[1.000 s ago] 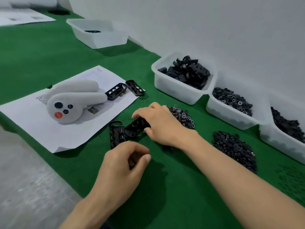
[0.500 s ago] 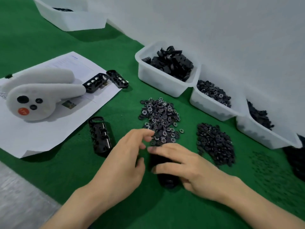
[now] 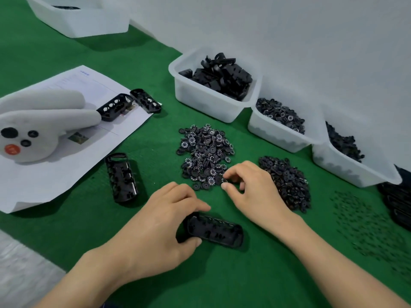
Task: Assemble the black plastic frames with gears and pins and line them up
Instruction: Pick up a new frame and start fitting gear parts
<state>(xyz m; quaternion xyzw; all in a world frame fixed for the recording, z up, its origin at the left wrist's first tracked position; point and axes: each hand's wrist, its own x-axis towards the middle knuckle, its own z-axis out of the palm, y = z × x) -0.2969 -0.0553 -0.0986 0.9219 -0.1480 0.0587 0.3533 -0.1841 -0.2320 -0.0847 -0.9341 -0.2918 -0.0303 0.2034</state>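
A black plastic frame (image 3: 216,231) lies flat on the green mat near me; my left hand (image 3: 160,221) grips its left end between thumb and fingers. My right hand (image 3: 249,190) sits at the near edge of a pile of white-marked gears (image 3: 204,152), fingers curled and pinching at a small gear there. A second pile of dark gears (image 3: 287,181) lies just right of that hand. Another frame (image 3: 121,176) lies to the left on the mat. Two more frames (image 3: 131,104) rest by the paper's far corner.
Three white bins along the wall hold frames (image 3: 213,85), gears (image 3: 280,123) and dark parts (image 3: 347,156). Small pins (image 3: 367,223) are scattered at right, beside a black stack (image 3: 398,201). A grey plush-like device (image 3: 40,125) sits on a paper sheet (image 3: 44,174). Another bin (image 3: 80,18) stands far left.
The frame under my hands now lies uncovered, held at its left end by my left hand. My right hand has left it and moved up to the gear pile.
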